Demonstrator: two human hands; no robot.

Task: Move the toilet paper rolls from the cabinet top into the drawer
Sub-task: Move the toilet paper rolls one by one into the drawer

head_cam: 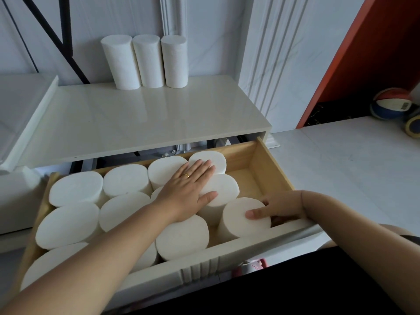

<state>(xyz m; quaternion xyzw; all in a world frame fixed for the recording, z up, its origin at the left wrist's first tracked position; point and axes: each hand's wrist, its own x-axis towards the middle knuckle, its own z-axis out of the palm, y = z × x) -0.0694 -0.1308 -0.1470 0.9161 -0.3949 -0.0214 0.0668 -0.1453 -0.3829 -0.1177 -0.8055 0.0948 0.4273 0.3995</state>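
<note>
Our right hand [276, 206] has its fingers curled around the side of the nearest roll [244, 218], thumb pressed flat on the top face, so the grip is closed on that roll as it stands upright near the front right corner of the drawer [273, 164]. Just to the left of that grip, our left hand [189, 186] lies spread and flat, palm down, across the tops of two or three packed rolls [126, 181], holding nothing and only pressing on them.

We judge these rolls light, soft and easily dented, with a slightly grippy paper surface; they look coreless, solid white on top. The best hold seems to be around the cylinder wall with a wide, gentle clasp rather than a hard pinch.

To the right of the grip, the drawer shows bare wooden floor, the only free space, since rolls stand tightly packed everywhere to the left. Farther away, beyond the drawer, three upright rolls [145, 61] stand touching in a row at the back of the glossy white cabinet top [159, 119], against the wall, so the task is not yet finished.

Well off to the right, white floor runs to an orange panel [372, 53], with a basketball [389, 103] on the floor below it.
</note>
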